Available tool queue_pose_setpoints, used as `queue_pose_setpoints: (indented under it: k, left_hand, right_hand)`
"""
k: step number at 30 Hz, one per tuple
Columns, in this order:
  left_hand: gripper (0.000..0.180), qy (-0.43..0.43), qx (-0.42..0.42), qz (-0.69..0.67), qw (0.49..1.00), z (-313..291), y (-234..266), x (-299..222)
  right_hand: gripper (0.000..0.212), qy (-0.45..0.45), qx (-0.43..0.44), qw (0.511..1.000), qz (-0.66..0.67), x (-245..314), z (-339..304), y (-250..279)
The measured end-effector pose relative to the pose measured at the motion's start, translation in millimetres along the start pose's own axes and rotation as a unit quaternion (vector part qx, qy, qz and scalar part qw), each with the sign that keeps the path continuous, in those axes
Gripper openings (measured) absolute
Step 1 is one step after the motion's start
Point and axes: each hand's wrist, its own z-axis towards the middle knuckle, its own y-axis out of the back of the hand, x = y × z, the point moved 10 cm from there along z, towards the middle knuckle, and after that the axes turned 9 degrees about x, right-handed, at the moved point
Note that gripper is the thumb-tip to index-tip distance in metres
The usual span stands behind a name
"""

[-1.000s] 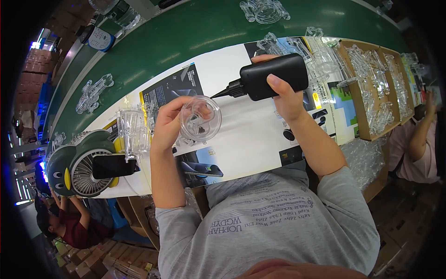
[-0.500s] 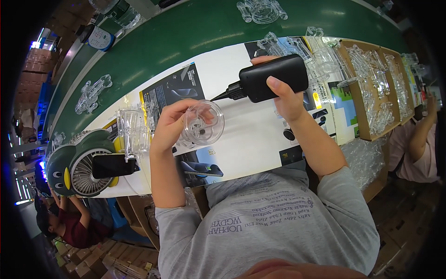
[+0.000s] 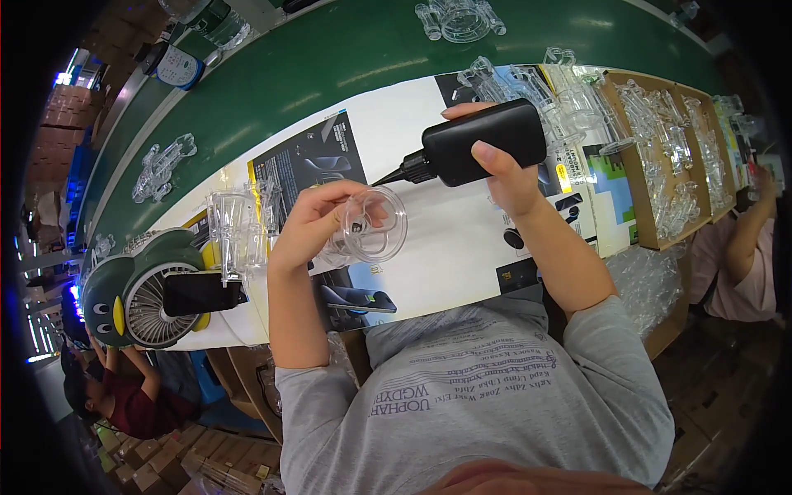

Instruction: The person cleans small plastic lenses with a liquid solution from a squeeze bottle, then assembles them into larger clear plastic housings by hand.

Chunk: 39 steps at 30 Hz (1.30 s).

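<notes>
Holding a clear, round plastic cup (image 3: 371, 239) at its left side, the left hand (image 3: 307, 229) has its grip closed on the wall (some fingertips (image 3: 378, 214) show through the plastic); the cup is tilted, raised over the white printed sheet (image 3: 450, 256) that covers the near part of the green desk (image 3: 272, 115). The right hand (image 3: 515, 183) has its grip wrapped around a flat black plastic squeeze bottle (image 3: 470, 144), thumb on the near face; the bottle lies nearly sideways, its thin black pointed nozzle (image 3: 403, 172) aimed left, with the tip at the far edge of the cup's rim; whether the two touch cannot be made out. To the right, a brown cardboard tray (image 3: 649, 234) carries many clear plastic parts (image 3: 678, 206); just left of it, more clear pieces (image 3: 577, 107) crowd the sheet. Left of the left hand are a cluster of clear tubular pieces (image 3: 237, 239) and a dark green, bird-faced fan (image 3: 103, 285), a black rectangular phone (image 3: 198, 294) before its grille; on the far side of the desk lies a clear ring-shaped piece (image 3: 464, 25).
</notes>
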Motion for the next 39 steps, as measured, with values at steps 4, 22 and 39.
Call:
queue_pose_setpoints:
  k: [4, 22, 39]
  left_hand:
    - [0.024, 0.013, 0.008, 0.010, 1.000, 0.8, -2.1, 2.5]
    - [0.024, 0.058, 0.034, 0.021, 0.998, 1.3, -5.1, 16.8]
    - [0.052, -0.142, -0.107, -0.031, 0.984, -14.1, 30.3, -13.8]
  right_hand:
    - [0.043, -0.008, 0.007, 1.000, 0.003, -1.6, 0.3, -1.9]
    - [0.046, -0.014, 0.026, 1.000, -0.003, -2.8, -0.5, -9.3]
    - [0.049, 0.008, -0.097, 0.993, -0.071, -10.1, 6.7, 9.6]
